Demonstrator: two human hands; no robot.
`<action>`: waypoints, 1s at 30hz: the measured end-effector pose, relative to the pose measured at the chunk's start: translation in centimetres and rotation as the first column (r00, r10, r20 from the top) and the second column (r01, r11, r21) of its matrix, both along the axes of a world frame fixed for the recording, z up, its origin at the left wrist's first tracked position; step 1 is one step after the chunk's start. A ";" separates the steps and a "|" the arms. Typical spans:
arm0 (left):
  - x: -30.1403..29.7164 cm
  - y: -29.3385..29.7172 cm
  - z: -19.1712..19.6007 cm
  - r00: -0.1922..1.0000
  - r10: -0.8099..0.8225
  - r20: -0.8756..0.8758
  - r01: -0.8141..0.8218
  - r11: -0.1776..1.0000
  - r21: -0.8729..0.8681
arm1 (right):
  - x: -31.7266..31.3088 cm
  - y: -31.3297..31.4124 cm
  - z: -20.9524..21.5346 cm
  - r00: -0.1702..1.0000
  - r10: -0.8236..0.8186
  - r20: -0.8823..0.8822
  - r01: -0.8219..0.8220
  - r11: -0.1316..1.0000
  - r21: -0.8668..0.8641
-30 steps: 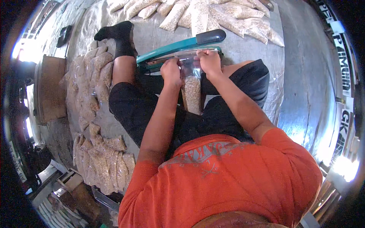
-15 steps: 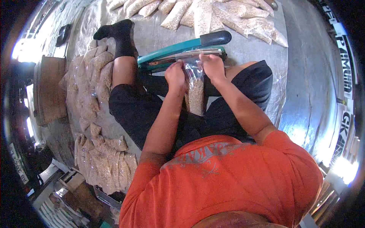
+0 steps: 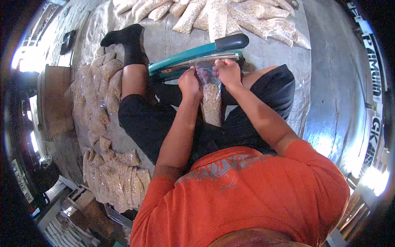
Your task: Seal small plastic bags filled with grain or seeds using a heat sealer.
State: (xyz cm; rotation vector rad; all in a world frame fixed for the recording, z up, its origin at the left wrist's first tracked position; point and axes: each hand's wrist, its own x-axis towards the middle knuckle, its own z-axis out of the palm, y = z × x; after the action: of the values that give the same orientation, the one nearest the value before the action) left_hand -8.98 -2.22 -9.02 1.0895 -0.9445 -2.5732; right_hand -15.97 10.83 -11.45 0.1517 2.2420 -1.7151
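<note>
Pinching, left hand [image 3: 189, 85] and right hand [image 3: 228, 73] are holding one filled, seemingly unsealed bag [image 3: 212, 105], upper centre; other filled packets [image 3: 119, 183] are lying lower left.

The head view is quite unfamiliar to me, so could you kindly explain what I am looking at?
There is no robot here: a person in an orange shirt works bare-handed. A fisheye camera on their head looks down, so straight edges bend. The left hand and right hand pinch the top of a clear plastic bag partly filled with pale pieces. Just beyond is a teal long-armed device with a black grip. Similar filled bags lie in piles at left and ahead on a grey floor covering. What the pieces are, I cannot tell.
</note>
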 end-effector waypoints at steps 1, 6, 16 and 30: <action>-0.1 0.1 0.0 0.999 0.018 0.032 -0.019 1.000 0.003 | -0.1 0.1 -0.5 1.000 0.010 -0.029 -0.009 1.000 0.030; 0.2 -0.1 -0.7 1.000 0.004 0.022 -0.004 1.000 -0.011 | 0.0 0.5 -0.8 0.994 0.061 -0.086 -0.053 0.994 0.090; 0.0 -0.1 -0.8 0.998 0.059 0.031 -0.056 0.995 -0.088 | 0.6 0.9 3.0 0.976 0.158 -0.149 -0.117 0.961 0.252; -0.1 0.1 -0.5 0.992 0.098 0.085 -0.099 0.995 0.005 | -0.2 3.9 12.8 0.239 0.338 -0.910 0.301 0.865 0.401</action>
State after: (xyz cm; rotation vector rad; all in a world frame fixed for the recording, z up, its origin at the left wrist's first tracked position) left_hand -9.13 -2.08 -9.55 1.2243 -0.8744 -2.4728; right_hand -16.14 14.69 1.35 -1.2595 3.5136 -1.1496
